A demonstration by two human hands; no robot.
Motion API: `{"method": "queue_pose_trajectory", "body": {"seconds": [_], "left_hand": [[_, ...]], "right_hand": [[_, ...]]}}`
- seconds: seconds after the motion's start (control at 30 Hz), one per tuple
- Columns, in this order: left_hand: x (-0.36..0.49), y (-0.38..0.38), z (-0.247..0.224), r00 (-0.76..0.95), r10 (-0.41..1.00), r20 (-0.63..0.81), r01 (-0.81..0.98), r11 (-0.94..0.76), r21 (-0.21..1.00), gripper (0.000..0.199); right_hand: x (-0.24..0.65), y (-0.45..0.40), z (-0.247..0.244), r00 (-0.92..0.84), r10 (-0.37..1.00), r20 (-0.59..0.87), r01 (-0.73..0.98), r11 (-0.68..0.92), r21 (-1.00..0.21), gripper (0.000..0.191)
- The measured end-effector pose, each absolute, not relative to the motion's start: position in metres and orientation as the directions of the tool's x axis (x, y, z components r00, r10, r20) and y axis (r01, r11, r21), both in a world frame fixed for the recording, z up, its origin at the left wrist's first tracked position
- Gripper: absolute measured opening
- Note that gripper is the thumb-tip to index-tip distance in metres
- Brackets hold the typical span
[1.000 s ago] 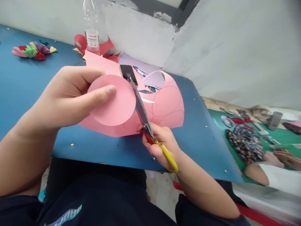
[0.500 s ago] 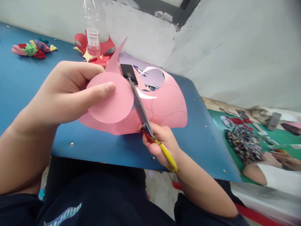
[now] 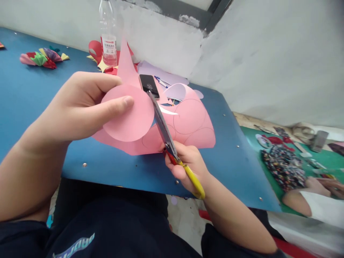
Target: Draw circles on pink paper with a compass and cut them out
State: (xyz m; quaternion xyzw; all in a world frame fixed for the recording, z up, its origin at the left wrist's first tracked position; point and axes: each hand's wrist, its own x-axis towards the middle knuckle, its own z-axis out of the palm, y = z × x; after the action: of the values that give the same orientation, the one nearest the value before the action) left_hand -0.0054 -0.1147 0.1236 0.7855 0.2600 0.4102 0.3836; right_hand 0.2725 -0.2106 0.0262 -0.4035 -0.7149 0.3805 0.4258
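Observation:
My left hand (image 3: 72,111) pinches a round piece of pink paper (image 3: 131,123), thumb flat on its face and fingers behind. In my right hand (image 3: 192,165) are scissors (image 3: 163,127) with yellow and red handles. Their blades point up and left along the circle's right edge and look nearly closed. Behind them spreads a larger pink sheet (image 3: 189,116) with pencilled circles, its upper part curling over. A pointed pink strip (image 3: 125,62) rises above my left fingers. Where the circle joins the sheet, if anywhere, is hidden.
A phone (image 3: 149,86) and pens (image 3: 161,81) lie behind the paper. Beyond my left hand stand a water bottle (image 3: 109,46) and red scraps (image 3: 95,50), with folded coloured paper (image 3: 43,58) farther left. On the right, another person's arm (image 3: 298,200) rests at a green table (image 3: 247,134).
The pointed strip has swung left and stands more upright. The sheet's curled upper part has sunk a little. Both hands keep their grips, and the whole view has shifted slightly.

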Motion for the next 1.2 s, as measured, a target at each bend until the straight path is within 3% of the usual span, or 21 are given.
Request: {"method": "queue_pose_trajectory", "body": {"seconds": [0.3, 0.57, 0.8, 1.0, 1.2], "left_hand": [[-0.005, -0.117, 0.128, 0.478, 0.814, 0.330, 0.270, -0.494, 0.826, 0.037], [0.001, -0.099, 0.115, 0.325, 0.943, 0.078, 0.484, -0.236, 0.842, 0.038], [0.005, -0.076, 0.103, 0.239, 0.965, -0.110, 0.699, -0.092, 0.709, 0.034], [0.010, -0.053, 0.077, 0.140, 0.985, -0.102, 0.863, -0.071, 0.500, 0.032], [0.016, -0.053, 0.062, 0.277, 0.923, -0.266, 0.893, -0.144, 0.427, 0.038]], "right_hand": [[0.273, -0.212, 0.027, -0.285, 0.921, 0.267, 0.292, 0.349, -0.891, 0.057], [0.274, -0.207, 0.031, -0.149, 0.983, 0.104, 0.341, 0.150, -0.928, 0.054], [0.271, -0.197, 0.034, 0.039, 0.999, 0.000, 0.344, -0.014, -0.939, 0.069], [0.273, -0.192, 0.034, 0.124, 0.992, 0.017, 0.366, -0.029, -0.930, 0.070], [0.275, -0.187, 0.029, 0.149, 0.987, 0.056, 0.439, -0.015, -0.898, 0.066]]}}
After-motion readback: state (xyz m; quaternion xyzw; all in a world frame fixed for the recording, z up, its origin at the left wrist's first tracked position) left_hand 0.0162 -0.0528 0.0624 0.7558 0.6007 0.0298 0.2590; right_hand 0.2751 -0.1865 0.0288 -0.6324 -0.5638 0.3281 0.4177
